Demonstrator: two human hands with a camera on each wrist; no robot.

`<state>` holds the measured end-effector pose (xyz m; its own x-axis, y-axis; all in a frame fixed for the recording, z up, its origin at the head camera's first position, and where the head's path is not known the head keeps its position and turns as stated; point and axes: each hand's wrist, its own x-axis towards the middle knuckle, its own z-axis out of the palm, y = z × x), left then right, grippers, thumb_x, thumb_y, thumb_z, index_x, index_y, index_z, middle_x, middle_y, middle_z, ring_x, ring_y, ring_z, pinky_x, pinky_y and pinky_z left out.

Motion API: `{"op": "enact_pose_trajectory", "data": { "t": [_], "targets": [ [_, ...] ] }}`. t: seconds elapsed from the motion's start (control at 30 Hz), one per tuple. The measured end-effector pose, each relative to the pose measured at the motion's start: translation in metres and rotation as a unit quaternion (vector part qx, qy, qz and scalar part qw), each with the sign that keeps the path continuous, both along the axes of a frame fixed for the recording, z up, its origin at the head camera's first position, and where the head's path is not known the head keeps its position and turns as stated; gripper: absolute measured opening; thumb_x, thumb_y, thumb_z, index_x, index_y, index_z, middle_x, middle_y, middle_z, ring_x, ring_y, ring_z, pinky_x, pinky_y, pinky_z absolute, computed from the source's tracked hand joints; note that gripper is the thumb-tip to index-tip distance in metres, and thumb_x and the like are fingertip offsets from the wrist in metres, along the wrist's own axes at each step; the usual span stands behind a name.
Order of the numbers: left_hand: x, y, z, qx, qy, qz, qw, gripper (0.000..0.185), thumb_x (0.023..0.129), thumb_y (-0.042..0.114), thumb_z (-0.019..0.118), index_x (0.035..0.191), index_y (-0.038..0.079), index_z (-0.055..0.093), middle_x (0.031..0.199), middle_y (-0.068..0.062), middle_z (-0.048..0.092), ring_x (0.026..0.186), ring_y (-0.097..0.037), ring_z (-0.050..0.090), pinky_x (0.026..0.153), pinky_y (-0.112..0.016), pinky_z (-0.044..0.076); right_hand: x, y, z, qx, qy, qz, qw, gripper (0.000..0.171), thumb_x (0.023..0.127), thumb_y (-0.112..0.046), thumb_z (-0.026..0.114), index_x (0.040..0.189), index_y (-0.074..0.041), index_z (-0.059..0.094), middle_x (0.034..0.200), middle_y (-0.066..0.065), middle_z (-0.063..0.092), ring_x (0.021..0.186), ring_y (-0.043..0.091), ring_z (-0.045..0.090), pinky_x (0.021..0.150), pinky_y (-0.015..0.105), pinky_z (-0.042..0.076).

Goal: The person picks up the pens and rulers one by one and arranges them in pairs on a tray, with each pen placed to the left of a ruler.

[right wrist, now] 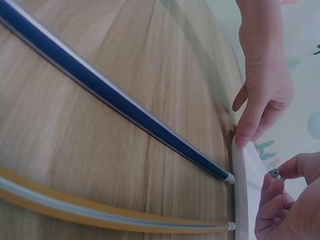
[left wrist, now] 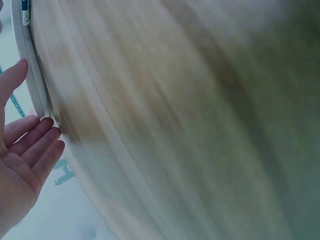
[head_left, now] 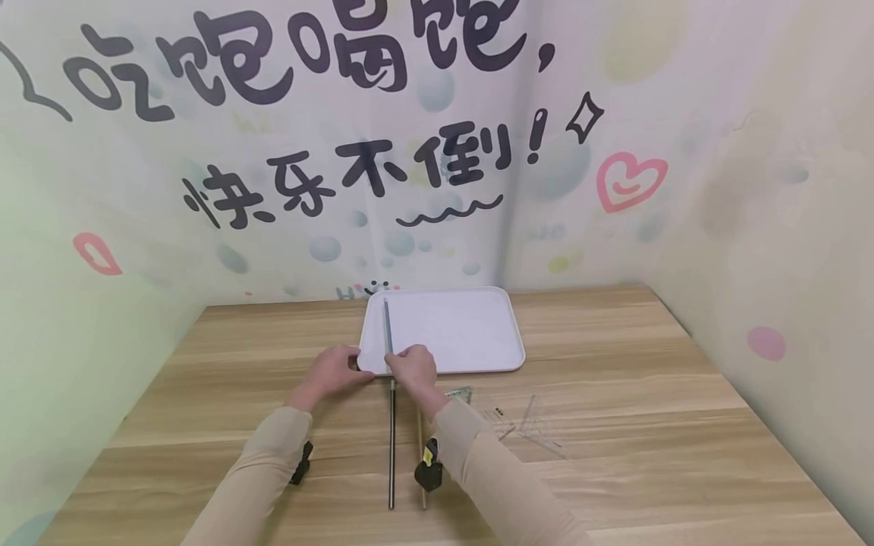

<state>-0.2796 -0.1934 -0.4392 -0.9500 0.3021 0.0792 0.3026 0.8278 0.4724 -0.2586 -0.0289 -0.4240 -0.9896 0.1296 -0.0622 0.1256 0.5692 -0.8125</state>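
One slim grey-blue stick (head_left: pixel 388 326) lies lengthwise over the white tray (head_left: pixel 457 330), nearer its left wall. The right hand (head_left: pixel 415 367) pinches it near its close end between thumb and forefinger; whether its full length bears on the tray floor cannot be told. The left hand (head_left: pixel 339 369) is spread, thumb on the near rim, fingers beside the left corner, and holds no stick. The two hands are apart.

The step appears to be settling the stick inside the tray. Recommended handling: keep light pressure at the corner so the tray does not slide, set the stick parallel to the left wall, lower the pinched end inside the near rim, and part the fingers only once it lies flat. Being slender, it may roll if dropped.

Contents: the held stick is the one item seen within the tray's walls.

Outside it, on the wood-grain bench (head_left: pixel 614 364), a dark blue stick (head_left: pixel 392 447) and a yellowish stick (head_left: pixel 420 432) lie with metal-tipped ends just beside the near rim; contact is uncertain. To their right are a greenish set square (head_left: pixel 462 393) and clear drawing pieces (head_left: pixel 541 436), outlines indistinct.
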Motion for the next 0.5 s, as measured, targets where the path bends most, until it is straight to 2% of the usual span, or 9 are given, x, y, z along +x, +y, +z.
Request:
{"op": "enact_pose_trajectory", "data": {
  "t": [0.17, 0.5],
  "targets": [
    [0.0014, -0.0004, 0.0006, -0.001, -0.002, 0.000, 1.0000, 0.022, 0.073, 0.025, 0.074, 0.074, 0.008, 0.059, 0.065, 0.000, 0.049, 0.062, -0.015, 0.042, 0.058, -0.029, 0.034, -0.0016, -0.0027, -0.0022, 0.009, 0.003, -0.006, 1.000, 0.022, 0.075, -0.025, 0.063, 0.061, -0.009, 0.063, 0.058, -0.001, 0.056, 0.055, 0.014, 0.048, 0.050, 0.025, 0.035],
    [0.0012, -0.0005, -0.0005, 0.004, 0.001, 0.008, 1.0000, 0.023, 0.073, 0.026, 0.074, 0.075, 0.008, 0.060, 0.066, 0.000, 0.051, 0.062, -0.014, 0.042, 0.059, -0.029, 0.034, -0.0022, -0.0083, -0.0020, 0.001, -0.013, -0.002, 1.000, 0.020, 0.076, -0.026, 0.063, 0.071, -0.007, 0.067, 0.063, 0.001, 0.059, 0.059, 0.014, 0.051, 0.054, 0.024, 0.038]
  ]
}}
